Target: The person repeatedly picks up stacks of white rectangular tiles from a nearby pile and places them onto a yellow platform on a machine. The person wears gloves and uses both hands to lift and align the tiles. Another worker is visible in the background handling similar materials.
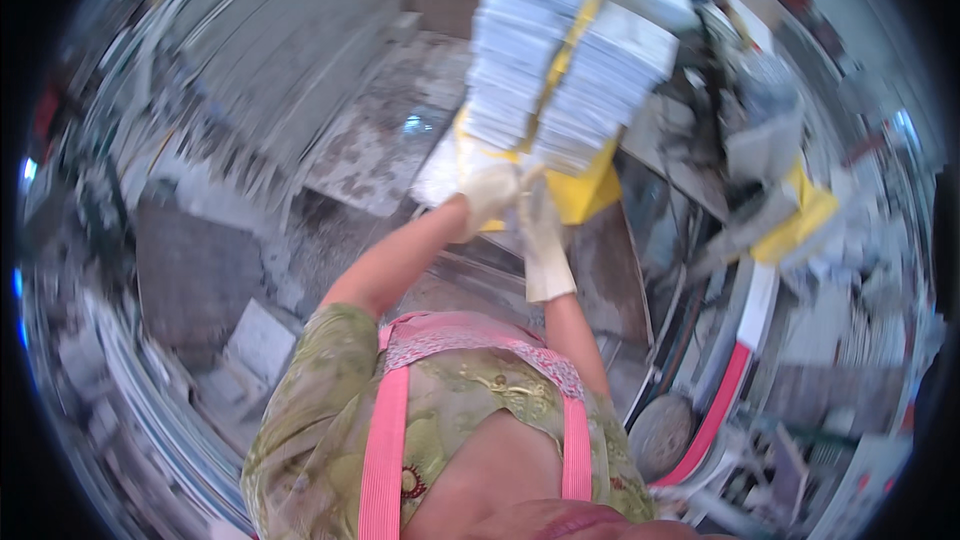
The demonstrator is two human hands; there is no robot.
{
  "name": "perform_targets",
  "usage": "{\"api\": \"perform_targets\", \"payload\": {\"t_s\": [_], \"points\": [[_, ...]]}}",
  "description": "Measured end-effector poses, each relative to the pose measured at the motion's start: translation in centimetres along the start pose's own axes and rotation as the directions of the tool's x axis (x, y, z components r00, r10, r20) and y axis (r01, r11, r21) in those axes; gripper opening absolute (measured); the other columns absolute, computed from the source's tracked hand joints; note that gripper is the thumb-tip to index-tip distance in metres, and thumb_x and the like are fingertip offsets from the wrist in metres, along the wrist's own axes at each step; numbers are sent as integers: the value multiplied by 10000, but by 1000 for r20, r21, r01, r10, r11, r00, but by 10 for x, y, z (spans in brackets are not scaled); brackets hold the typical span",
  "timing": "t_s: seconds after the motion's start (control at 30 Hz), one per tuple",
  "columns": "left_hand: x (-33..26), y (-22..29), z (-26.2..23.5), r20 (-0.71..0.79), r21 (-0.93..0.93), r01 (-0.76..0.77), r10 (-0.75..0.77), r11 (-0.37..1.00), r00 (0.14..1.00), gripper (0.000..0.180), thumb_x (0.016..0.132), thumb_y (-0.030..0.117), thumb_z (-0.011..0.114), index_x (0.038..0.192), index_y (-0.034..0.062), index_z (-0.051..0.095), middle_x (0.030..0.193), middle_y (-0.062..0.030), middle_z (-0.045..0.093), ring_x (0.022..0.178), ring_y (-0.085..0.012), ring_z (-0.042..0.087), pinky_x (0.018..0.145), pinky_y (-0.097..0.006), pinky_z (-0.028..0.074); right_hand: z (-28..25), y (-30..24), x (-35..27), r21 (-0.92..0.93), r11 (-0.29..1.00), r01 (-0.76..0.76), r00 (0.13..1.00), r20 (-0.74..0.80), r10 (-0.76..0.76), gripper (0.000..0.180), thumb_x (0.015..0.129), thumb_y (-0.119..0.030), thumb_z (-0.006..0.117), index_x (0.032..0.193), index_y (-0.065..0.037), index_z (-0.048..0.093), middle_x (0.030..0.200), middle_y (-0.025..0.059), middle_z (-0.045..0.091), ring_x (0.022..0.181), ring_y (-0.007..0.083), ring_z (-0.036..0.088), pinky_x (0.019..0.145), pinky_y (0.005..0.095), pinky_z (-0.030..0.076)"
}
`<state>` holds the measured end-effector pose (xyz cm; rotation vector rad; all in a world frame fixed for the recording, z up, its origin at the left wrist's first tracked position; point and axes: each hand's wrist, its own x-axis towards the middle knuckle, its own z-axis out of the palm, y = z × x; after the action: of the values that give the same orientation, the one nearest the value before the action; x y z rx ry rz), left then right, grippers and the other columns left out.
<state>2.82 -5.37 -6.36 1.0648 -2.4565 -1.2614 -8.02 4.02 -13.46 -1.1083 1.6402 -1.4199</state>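
Both my hands wear pale work gloves and meet at the near foot of tall stacks of white slabs [600, 75]. My left hand [488, 200] bends inward, its fingers curled together. Beside it my right hand [540, 225] points away from me, with its fingertips close to the left ones. Both look closed, but blur and the gloves hide what is between the fingers. A yellow strip [570, 50] runs down between the stacks toward my hands. Yellow sheeting [590, 190] shows under the stacks, just right of my right hand.
Long grey slabs [290, 50] lean in rows at the far left. A stained flat board [385, 155] lies before them. On the right are another yellow-wrapped piece [797, 215], a curved pink-and-white edge [725, 390] and a round grey disc [662, 437]. A dark panel [200, 275] stands left.
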Motion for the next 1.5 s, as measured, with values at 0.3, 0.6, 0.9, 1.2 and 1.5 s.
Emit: {"api": "perform_targets", "payload": {"t_s": [0.3, 0.6, 0.9, 1.2, 1.5], "points": [[-14, 45, 15, -240, 112, 389, -355, 914, 904, 832, 775, 579, 727, 1278, -65, 576, 1199, -303, 677, 1128, -403, 671, 943, -441, 516, -58, -20, -31, -354, 934, 53, 994, 110, -15, 774, 840, -504, 762, 1402, -15, 554, 1304, 238, 648, 1210, 373, 623, 1019, 428, 485], [-3, 24, 25, -322, 252, 405, -319, 879, 891, 698, 847, 505, 678, 1248, -54, 558, 1129, -324, 687, 1075, -447, 677, 929, -488, 513, -286, 39, -152, -181, 970, -163, 822, -568, 32, 373, 995, -219, 660, 1270, 32, 673, 1283, 158, 696, 1220, 244, 640, 1068, 351, 465], [5, -5, 20, -309, 215, 331, -258, 919, 916, 614, 881, 415, 688, 1258, -48, 543, 1104, -255, 686, 982, -334, 697, 723, -416, 554, -404, 31, -255, -303, 875, -377, 570, -821, -39, 421, 1058, -276, 538, 1316, 43, 629, 1317, 175, 653, 1242, 273, 599, 1074, 362, 438], [11, -23, 18, -343, 99, 388, -335, 916, 878, 641, 887, 429, 677, 1314, -23, 517, 978, -169, 676, 722, -223, 644, 509, -376, 468, -516, 94, -233, -540, 576, -613, 528, -823, -209, 625, 912, -515, 663, 1366, -88, 612, 1249, 190, 658, 1194, 393, 583, 1020, 479, 455], [11, -35, 12, -370, 145, 477, -399, 867, 839, 593, 893, 396, 683, 1231, -69, 536, 1004, -243, 677, 771, -301, 666, 604, -421, 502, -552, 106, -121, -644, 330, -690, 615, -762, -201, 675, 865, -586, 676, 1341, -115, 592, 1335, 127, 583, 1335, 321, 456, 1092, 506, 365]]}}
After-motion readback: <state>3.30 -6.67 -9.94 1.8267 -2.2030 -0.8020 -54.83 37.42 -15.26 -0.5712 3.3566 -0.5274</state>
